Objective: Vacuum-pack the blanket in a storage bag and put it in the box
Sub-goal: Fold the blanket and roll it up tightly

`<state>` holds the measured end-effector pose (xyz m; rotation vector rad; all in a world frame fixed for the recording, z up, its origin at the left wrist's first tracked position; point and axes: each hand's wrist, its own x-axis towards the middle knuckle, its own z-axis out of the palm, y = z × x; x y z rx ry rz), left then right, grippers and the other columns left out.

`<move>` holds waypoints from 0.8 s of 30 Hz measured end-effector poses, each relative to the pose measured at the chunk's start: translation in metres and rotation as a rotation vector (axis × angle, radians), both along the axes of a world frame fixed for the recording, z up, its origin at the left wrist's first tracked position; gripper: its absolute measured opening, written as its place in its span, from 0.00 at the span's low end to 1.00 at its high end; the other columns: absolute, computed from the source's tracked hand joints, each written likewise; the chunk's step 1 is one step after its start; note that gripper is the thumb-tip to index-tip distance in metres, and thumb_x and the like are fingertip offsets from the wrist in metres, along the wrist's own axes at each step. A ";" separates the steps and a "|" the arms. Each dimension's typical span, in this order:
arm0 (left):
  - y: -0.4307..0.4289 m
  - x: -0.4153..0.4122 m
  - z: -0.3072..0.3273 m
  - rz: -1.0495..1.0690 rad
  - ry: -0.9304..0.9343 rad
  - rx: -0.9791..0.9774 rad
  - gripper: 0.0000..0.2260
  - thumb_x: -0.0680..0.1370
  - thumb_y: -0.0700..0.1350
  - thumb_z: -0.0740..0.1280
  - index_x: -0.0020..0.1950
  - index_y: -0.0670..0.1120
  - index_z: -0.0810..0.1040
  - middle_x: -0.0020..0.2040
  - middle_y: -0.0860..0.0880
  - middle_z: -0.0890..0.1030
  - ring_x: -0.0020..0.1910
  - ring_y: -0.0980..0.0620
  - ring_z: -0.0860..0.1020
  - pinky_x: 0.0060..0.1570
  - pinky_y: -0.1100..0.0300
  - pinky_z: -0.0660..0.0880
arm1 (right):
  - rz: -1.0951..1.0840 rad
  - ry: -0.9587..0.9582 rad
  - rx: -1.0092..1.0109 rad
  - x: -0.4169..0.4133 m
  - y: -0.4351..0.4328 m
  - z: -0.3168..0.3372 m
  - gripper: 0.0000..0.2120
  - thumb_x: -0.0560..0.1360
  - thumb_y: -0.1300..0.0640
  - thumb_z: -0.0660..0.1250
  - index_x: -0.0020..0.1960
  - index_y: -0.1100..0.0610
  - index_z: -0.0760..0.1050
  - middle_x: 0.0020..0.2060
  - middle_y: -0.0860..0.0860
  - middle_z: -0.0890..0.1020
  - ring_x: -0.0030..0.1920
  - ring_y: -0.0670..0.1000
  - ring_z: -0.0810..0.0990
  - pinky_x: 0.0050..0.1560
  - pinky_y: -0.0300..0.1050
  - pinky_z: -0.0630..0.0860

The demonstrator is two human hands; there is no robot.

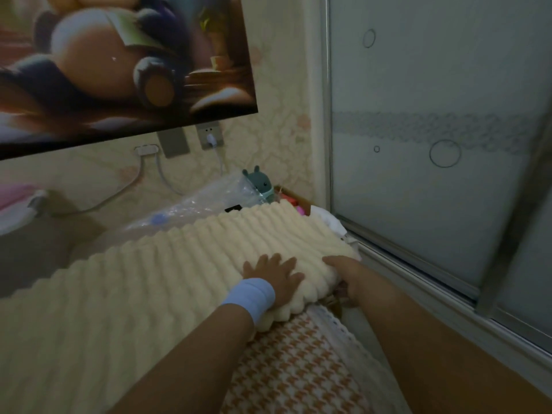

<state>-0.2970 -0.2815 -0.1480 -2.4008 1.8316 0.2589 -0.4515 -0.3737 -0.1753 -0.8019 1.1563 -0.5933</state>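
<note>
Bedding (298, 369) in orange houndstooth lies nearest. Over it spreads the cream blanket (164, 270). The left hand (273, 276) presses flat on it with fingers spread, and the right hand (348, 279) grips its folded end, thumb on top. Beyond lies the clear storage bag (209, 201), unfilled, and what looks like a box (294, 196) corner shows behind. Folding seems to be the step in hand. Next the bundle needs compacting and sliding into the bag.

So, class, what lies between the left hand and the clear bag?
Only blanket: its cream ribs run from the left hand to the bag, in the head view.
</note>
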 end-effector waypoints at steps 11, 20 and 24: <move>0.087 0.031 0.106 0.338 1.176 -0.841 0.25 0.79 0.59 0.60 0.74 0.66 0.54 0.67 0.53 0.72 0.62 0.45 0.75 0.61 0.44 0.73 | 0.220 0.203 -1.239 0.067 0.104 0.106 0.12 0.69 0.48 0.63 0.52 0.40 0.70 0.46 0.44 0.80 0.49 0.51 0.79 0.47 0.47 0.74; 0.212 0.105 0.081 0.663 1.100 -0.657 0.27 0.73 0.38 0.69 0.71 0.48 0.68 0.56 0.45 0.79 0.51 0.42 0.80 0.51 0.42 0.79 | 1.028 0.404 -1.298 0.126 0.182 0.101 0.32 0.70 0.53 0.72 0.69 0.44 0.61 0.53 0.50 0.81 0.52 0.52 0.81 0.54 0.48 0.77; 0.234 0.125 0.049 0.679 0.970 -0.528 0.26 0.70 0.40 0.72 0.68 0.46 0.73 0.55 0.44 0.81 0.51 0.43 0.80 0.48 0.44 0.81 | 0.663 0.416 -1.294 0.147 0.181 0.101 0.18 0.75 0.54 0.64 0.64 0.47 0.71 0.56 0.52 0.81 0.59 0.55 0.78 0.60 0.52 0.74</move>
